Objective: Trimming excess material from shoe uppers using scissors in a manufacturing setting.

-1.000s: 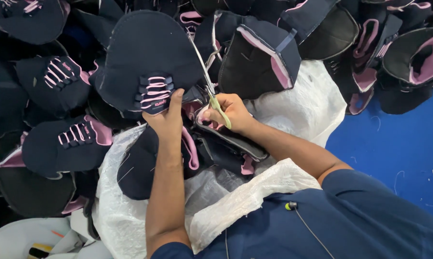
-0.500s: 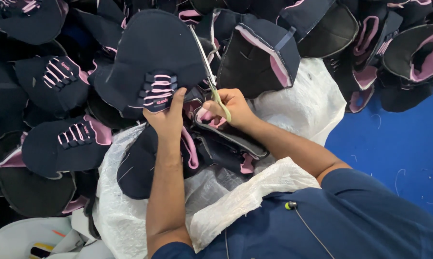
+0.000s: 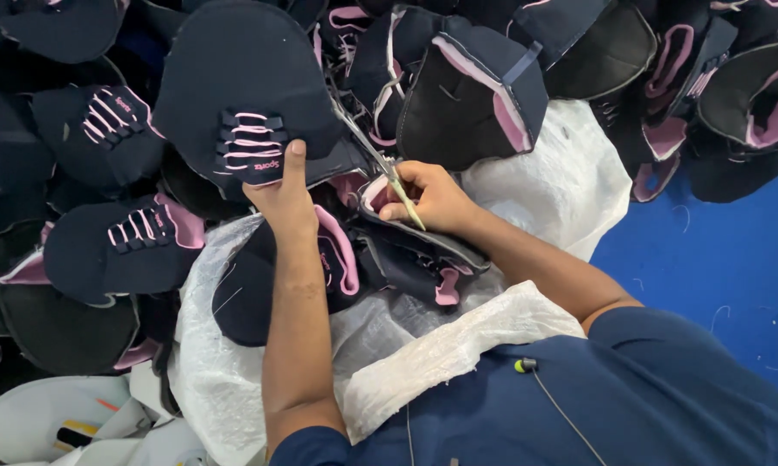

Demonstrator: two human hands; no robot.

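Pinching the laced shoe upper (image 3: 251,103) by its lower edge, the left hand (image 3: 284,197) steadies it over the white sack's (image 3: 570,173) mouth; the right hand (image 3: 432,197) grips thread snips (image 3: 380,164). It looks light and floppy, best held near the laces.

Two hands in view, both the same person's: left hand (image 3: 284,197) and right hand (image 3: 432,197). One pair of snips (image 3: 380,164), pinched in the right fingers (image 3: 398,210). Navy shoe uppers with pink lining everywhere: one laced upper (image 3: 242,95) under the left thumb, two more laced ones off to the left of those fingers (image 3: 117,121) (image 3: 126,246), and one unlaced upper (image 3: 471,91) just above the right fingers. The rest of the pile overlaps too much to count, easily a dozen plus. One white plastic sack (image 3: 458,341).
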